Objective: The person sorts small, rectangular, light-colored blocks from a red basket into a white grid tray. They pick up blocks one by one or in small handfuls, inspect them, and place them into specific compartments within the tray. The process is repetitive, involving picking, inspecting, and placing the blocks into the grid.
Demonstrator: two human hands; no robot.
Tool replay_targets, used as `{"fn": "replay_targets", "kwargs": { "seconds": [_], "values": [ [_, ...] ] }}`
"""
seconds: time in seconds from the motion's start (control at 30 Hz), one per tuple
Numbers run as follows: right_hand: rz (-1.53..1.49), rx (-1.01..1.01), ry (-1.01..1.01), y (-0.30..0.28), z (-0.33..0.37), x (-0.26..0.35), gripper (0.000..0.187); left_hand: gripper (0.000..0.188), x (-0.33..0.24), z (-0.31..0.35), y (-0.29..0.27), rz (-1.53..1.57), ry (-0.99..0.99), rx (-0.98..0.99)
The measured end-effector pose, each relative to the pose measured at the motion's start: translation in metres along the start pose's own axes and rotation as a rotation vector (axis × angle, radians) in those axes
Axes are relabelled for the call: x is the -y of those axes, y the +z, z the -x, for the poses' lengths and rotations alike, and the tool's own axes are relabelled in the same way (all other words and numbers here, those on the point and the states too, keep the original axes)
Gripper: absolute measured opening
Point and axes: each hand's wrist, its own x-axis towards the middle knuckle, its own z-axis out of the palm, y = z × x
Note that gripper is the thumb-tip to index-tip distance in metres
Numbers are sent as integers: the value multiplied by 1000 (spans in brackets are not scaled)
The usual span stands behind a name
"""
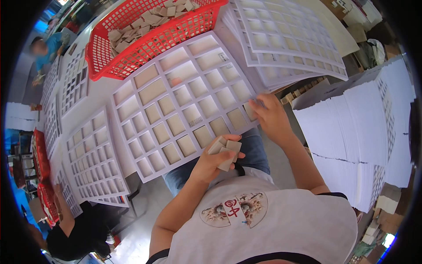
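"Some of your compartments look done. How far along would you say you are?"

"Judging by how it lies now, less than half. In your white tray (198,86), beige tiles (186,145) fill the near row toward the right end and a patch running up the left-middle. Most of the upper right, and several compartments along the left side, show bare white, so those seem to be what is left."

"Where does that tray sit?"

"In front of you, partly on the bench (102,97), with its near edge over your lap. The red basket (176,36) stands just beyond its far side, with a heap of loose tiles (151,18) in it, so you look well supplied."

"And your fingers?"

"Your left hand (209,163) has its fingers curled around a small cluster of tiles (234,146), thumb pressed over them, just off the tray's near edge. I can't tell exactly how many you hold, since they overlap."

"What about the other one?"

"Your right hand (271,115) is over the tray's right edge, fingers bent with a narrow gap, fingertips at the end tile (250,111) of the near row. They seem to touch it, but I can't tell whether you are gripping it or only pressing."
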Motion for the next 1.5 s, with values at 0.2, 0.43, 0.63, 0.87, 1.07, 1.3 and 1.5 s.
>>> {"fn": "replay_targets", "kwargs": {
  "seconds": [0.2, 0.43, 0.63, 0.87, 1.07, 1.3, 1.5],
  "values": [
    [-41, 232, -6, -22, 14, 28, 63, 49, 3, -3, -1, 37, 8, -2],
    [4, 293, -70, -13, 11, 17, 74, 50, 7, -6, -5, 43, 39, 41],
    [66, 228, -122, -13, 16, 23, 54, 50, 14, -8, -16, 63, 82, 106],
    [-336, -91, -206, 16, -40, 112, 19, 40, -30, 119, -40, -20, 520, -189],
    [-1417, 938, 196, 112, -61, 271, 34, 42, 3, 313, -132, 281, 1323, -1384],
    [-1089, 1128, 841, 254, -61, 397, 42, 46, 36, 320, -155, 471, 1270, -1058],
    [-1480, 843, 588, 182, -58, 392, 23, 51, 34, 335, -173, 374, 1414, -971]
  ]
}}
